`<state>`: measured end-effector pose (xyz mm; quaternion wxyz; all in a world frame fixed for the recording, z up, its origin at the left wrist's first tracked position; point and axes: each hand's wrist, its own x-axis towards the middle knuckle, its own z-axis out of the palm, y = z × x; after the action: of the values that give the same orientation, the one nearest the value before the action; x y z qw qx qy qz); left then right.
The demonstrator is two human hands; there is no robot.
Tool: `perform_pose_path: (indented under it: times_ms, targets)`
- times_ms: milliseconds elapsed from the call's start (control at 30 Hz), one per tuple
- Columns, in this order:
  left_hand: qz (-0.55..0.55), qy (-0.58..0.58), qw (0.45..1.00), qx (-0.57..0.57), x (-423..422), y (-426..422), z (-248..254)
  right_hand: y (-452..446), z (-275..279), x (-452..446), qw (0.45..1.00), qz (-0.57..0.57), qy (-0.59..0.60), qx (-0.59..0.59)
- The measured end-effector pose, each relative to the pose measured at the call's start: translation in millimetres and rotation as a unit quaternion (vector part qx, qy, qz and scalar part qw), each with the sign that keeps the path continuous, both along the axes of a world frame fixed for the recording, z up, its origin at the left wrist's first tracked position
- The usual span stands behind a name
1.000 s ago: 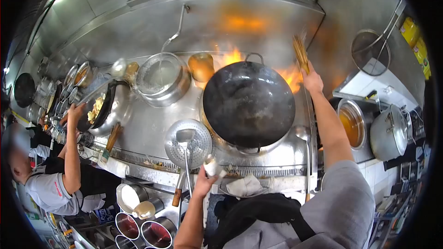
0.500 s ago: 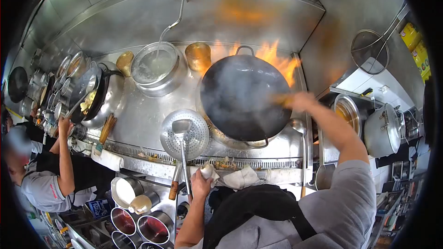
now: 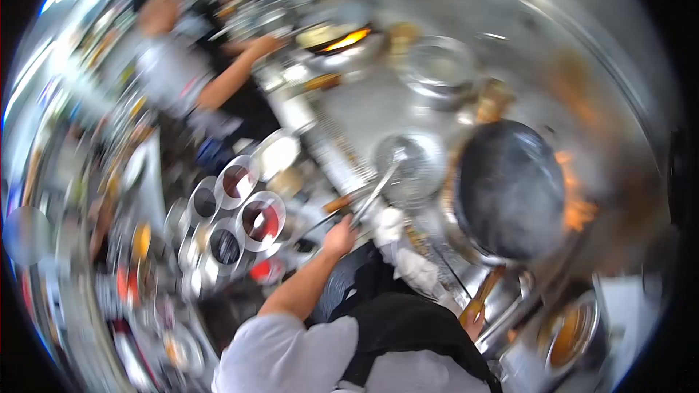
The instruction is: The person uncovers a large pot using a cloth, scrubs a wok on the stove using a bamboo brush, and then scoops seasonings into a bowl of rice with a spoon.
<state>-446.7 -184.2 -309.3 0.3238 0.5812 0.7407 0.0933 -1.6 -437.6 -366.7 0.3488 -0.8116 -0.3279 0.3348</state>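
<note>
My left hand (image 3: 340, 239) is closed around the handle of a long metal wok spatula (image 3: 384, 183), whose head rests over a round perforated strainer (image 3: 413, 175). A wooden-handled tool (image 3: 338, 205) lies beside that hand. Low on the right, my right hand (image 3: 475, 322) grips a bamboo wok brush (image 3: 483, 292), held between my body and the wok. The black wok (image 3: 502, 193) sits on the burner with steam or smoke inside, and flames (image 3: 577, 196) rise behind its far side. White cloths (image 3: 416, 268) lie along the stove's front edge. Motion blurs the picture.
Several pots of sauces (image 3: 261, 221) stand at left. A co-worker (image 3: 178, 65) works at another flaming wok (image 3: 331, 40). A pot of water (image 3: 438, 65) stands on the steel stove top (image 3: 364, 113). At lower right is a pan of brown liquid (image 3: 566, 335).
The view has swung left, showing more of the sauce pots and co-worker. My right hand has drawn the brush out of the wok toward my body. My left hand has left the cloth for the spatula handle.
</note>
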Motion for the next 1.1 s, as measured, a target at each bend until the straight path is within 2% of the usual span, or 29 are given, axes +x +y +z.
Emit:
perform_pose_path:
  times_ms: [33,67,100,133,167,200,300,433,500,533,567,600,667,700,733,767,800,833,867,933,1000,1033,1067,1100]
  targets:
    - [0.016,0.031,0.999,0.008,7,-11,31,-7,-11,-1,0.989,0.013,0.14,0.047]
    - [0.047,0.037,0.997,0.048,5,-23,35,-15,-33,15,0.987,-0.001,0.16,-0.008]
    - [0.074,0.026,0.995,0.068,7,-36,60,-17,-56,24,0.982,-0.022,0.174,-0.063]
    - [0.094,0.008,0.99,0.101,6,-53,74,-16,-59,25,0.979,0.025,0.187,-0.073]
    - [0.106,-0.012,0.985,0.135,4,-73,83,-18,-57,37,0.989,0.08,0.116,-0.04]
    - [0.115,-0.029,0.98,0.157,-1,-98,92,-13,-54,46,0.988,0.111,0.102,-0.044]
    - [0.16,-0.086,0.951,0.25,-22,-181,120,18,-59,82,0.97,0.175,0.128,-0.11]
    - [0.288,-0.138,0.911,0.262,-45,-302,150,75,-50,106,0.941,0.255,0.13,-0.18]
    - [0.349,-0.217,0.875,0.255,-57,-354,143,112,-52,121,0.919,0.294,0.148,-0.216]
    - [0.357,-0.215,0.871,0.262,-60,-378,140,133,-59,125,0.905,0.308,0.174,-0.238]
    - [0.391,-0.272,0.839,0.264,-63,-399,137,153,-66,127,0.886,0.324,0.206,-0.259]
    - [0.422,-0.33,0.801,0.266,-66,-419,134,166,-55,111,0.871,0.338,0.229,-0.271]
    - [0.429,-0.356,0.784,0.273,-75,-454,131,166,-39,75,0.882,0.406,0.138,-0.193]
    - [0.429,-0.38,0.774,0.27,-82,-472,131,159,-15,29,0.881,0.456,0.054,-0.115]
    - [0.434,-0.413,0.76,0.25,-89,-490,131,156,-1,-12,0.881,0.458,0.053,-0.108]
    - [0.428,-0.509,0.708,0.237,-97,-509,132,146,11,-46,0.86,0.495,0.065,-0.107]
    - [0.411,-0.564,0.679,0.23,-109,-529,129,132,22,-75,0.841,0.525,0.075,-0.107]
    - [0.39,-0.617,0.648,0.217,-121,-549,126,119,20,-112,0.827,0.555,0.023,-0.085]
    - [0.375,-0.624,0.655,0.203,-132,-567,127,89,53,-162,0.838,0.524,0.068,-0.138]
    - [0.379,-0.636,0.648,0.179,-159,-604,130,61,26,-219,0.809,0.57,0.05,-0.134]
    - [0.378,-0.667,0.624,0.152,-185,-637,116,12,26,-285,0.761,0.632,0.005,-0.147]
    - [0.378,-0.679,0.614,0.139,-196,-650,114,-17,50,-322,0.703,0.694,-0.017,-0.155]
    - [0.37,-0.666,0.634,0.133,-208,-663,110,-42,71,-352,0.641,0.75,-0.039,-0.159]
    - [0.357,-0.65,0.658,0.132,-221,-672,105,-58,80,-365,0.658,0.737,-0.039,-0.149]
